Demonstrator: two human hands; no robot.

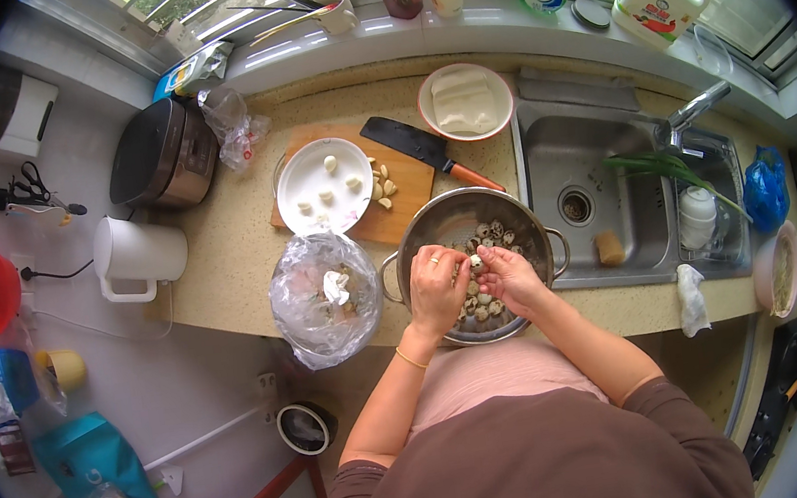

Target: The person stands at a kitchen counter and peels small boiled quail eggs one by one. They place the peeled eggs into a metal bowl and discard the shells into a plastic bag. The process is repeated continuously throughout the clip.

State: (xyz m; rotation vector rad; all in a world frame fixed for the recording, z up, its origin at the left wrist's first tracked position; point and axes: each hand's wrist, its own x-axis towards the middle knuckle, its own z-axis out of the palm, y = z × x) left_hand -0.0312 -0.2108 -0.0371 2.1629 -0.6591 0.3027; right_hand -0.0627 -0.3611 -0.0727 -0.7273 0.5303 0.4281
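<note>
A speckled quail egg (475, 263) sits between the fingertips of my right hand (514, 279), above a steel pot with two handles (415, 228). My left hand (436, 285) meets it from the other side, fingers bent close to the shell; whether anything is pinched in them is hidden. Several more speckled quail eggs (491, 307) lie in the pot under both hands. Beyond the pot to the left, a white plate (312, 156) carries several small pale pieces that look like peeled eggs (330, 162). A bowl lined with clear plastic (296, 329) holds scraps and a crumpled tissue.
Garlic cloves (383, 185) and a dark-bladed cleaver (404, 140) lie on the wooden cutting board (415, 198). Behind the pot stands a red-rimmed bowl (503, 83) with white slabs. A steel sink (544, 156) is at right; a white kettle (138, 255) and rice cooker (159, 155) stand left.
</note>
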